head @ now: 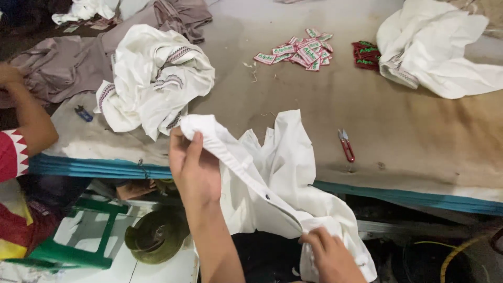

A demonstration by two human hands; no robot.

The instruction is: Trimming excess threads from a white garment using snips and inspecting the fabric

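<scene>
— Holding what?
— My left hand (195, 170) pinched the white garment (277, 173) by its banded edge; my right hand (330, 254) gripped the same edge nearer me. It hung over the table's near edge (398, 196), red snips (346, 145) just right.

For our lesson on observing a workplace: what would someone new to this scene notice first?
First, the white garment stretched between the left hand and the right hand at the table's near edge. Next, a crumpled white cloth with striped trim on the table's left, and a scatter of small labels further back, with red snips nearer.
</scene>
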